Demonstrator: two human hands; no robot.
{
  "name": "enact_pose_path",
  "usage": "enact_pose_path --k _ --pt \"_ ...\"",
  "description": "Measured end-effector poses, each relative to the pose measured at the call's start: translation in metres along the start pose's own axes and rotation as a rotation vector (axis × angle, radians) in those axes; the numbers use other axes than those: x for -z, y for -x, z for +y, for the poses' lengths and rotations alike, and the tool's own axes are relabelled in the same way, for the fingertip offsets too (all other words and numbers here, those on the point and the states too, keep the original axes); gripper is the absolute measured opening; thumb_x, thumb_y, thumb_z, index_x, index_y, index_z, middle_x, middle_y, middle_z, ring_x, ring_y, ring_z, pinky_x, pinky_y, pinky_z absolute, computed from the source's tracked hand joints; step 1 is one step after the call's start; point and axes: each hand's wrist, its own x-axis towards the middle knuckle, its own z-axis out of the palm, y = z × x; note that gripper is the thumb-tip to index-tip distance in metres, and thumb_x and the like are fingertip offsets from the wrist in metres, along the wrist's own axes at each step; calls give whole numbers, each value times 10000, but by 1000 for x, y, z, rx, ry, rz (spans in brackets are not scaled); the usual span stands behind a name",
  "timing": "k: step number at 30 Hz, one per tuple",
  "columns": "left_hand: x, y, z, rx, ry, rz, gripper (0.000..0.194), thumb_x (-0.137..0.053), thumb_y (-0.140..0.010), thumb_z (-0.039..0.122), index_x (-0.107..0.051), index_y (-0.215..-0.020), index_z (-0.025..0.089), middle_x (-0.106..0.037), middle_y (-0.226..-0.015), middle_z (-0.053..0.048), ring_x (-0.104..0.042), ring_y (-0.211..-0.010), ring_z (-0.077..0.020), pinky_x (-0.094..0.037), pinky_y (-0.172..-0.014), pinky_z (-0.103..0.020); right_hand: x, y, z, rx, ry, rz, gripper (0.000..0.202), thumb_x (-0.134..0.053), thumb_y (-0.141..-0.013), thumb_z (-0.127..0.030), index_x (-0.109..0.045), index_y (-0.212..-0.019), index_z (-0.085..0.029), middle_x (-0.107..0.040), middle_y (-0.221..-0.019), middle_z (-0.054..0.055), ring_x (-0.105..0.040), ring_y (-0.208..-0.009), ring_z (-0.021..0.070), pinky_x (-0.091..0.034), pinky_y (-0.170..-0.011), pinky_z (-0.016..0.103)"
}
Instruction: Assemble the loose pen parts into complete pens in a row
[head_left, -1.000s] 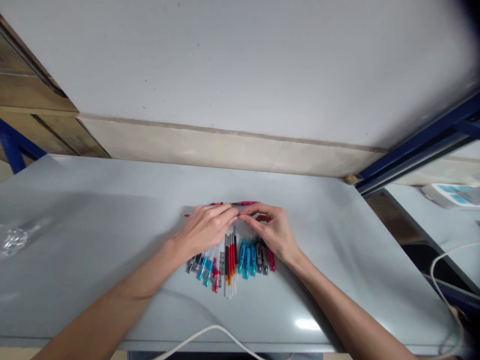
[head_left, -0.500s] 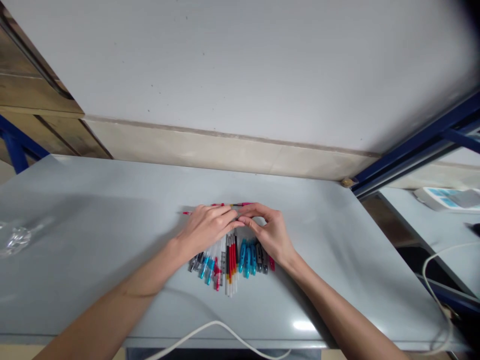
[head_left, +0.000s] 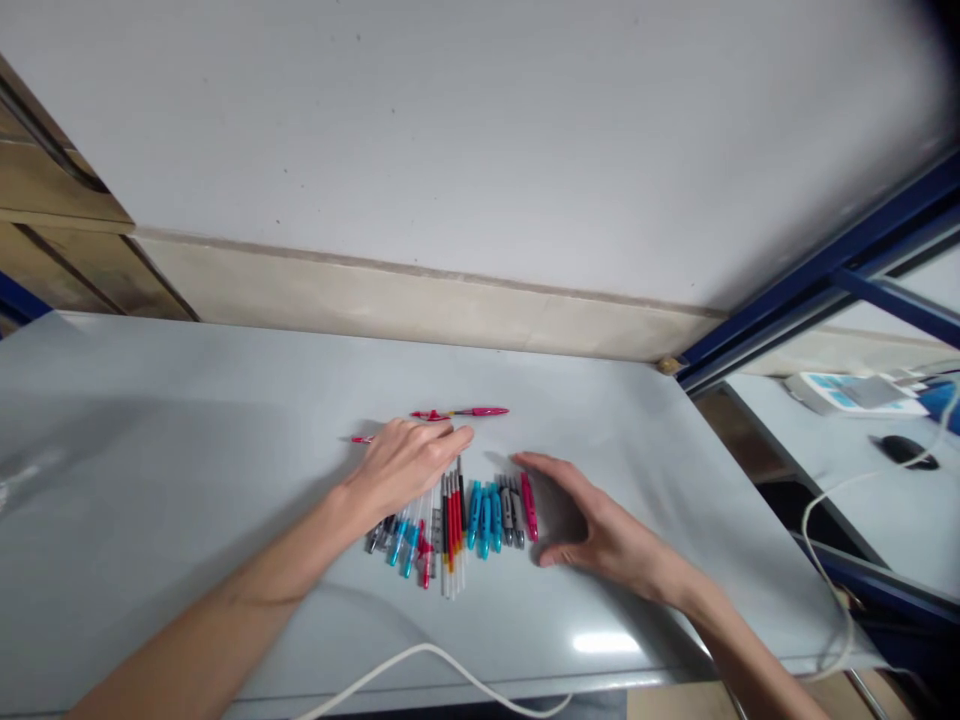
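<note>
White cable (head_left: 427,647) by the near edge of a glossy grey table (head_left: 225,450). Pen parts (head_left: 454,520) lie mid-table; right hand (head_left: 600,525) spread wide beside them, left hand (head_left: 405,462) partly covering them, grip unclear. Beyond: tiled, pale wall (head_left: 450,140); right, blue frame (head_left: 795,280).

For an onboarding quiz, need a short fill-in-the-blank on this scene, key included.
The pink barrel lies nearest the person's ____ hand. The gray barrels lie between the pink one and the ____ barrels. The computer mouse on the side table is ____.

Missing words: right; blue; black.
</note>
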Motion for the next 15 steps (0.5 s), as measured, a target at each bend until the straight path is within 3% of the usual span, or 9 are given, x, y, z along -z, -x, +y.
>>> enact_pose_path --k 5,8,10,13,15 --pt "-2 0 -1 51 51 23 249 -420 -1043 206 -666 -1005 201 -701 -780 -23 -641 -612 -156 -352 -513 -294 0 5 -1 5 -1 51 709 -767 -839 -254 -472 -1475 -361 -547 -1460 92 -536 -1328 322 -435 -1128 554" --pt "-2 0 -1 84 100 51 227 -432 -1046 241 -655 -1023 209 -722 -838 -20 -665 -659 -155 -382 -533 -284 9 -16 -6 35 -146 151 554 -732 -873 -363 -552 -1394 -307 -593 -1403 93 -570 -1272 307 -428 -1121 543" --pt "-2 0 -2 105 118 46 216 -439 -1045 263 -645 -1006 209 -722 -822 -15 -666 -654 -157 -378 -530 -282 12 -36 -11 75 -350 250 382 -603 -956 -457 -627 -1281 -258 -638 -1324 102 -615 -1184 280 -457 -1082 497" --pt "0 0 -2 125 128 19 200 -446 -1038 257 -629 -977 205 -718 -791 -13 -660 -629 -160 -361 -521 -287 5 -69 -19 180 -705 370 529 -289 -1048 -548 -660 -934 -190 -715 -962 113 -669 -883 243 -531 -875 430" --pt "1 0 -3 139 132 12 191 -446 -1033 246 -619 -964 207 -716 -782 -9 -657 -618 -161 -351 -514 -289 -5 -86 -22 155 -722 382 523 -311 -1063 -506 -633 -803 -185 -670 -743 66 -627 -716 199 -513 -776 366"
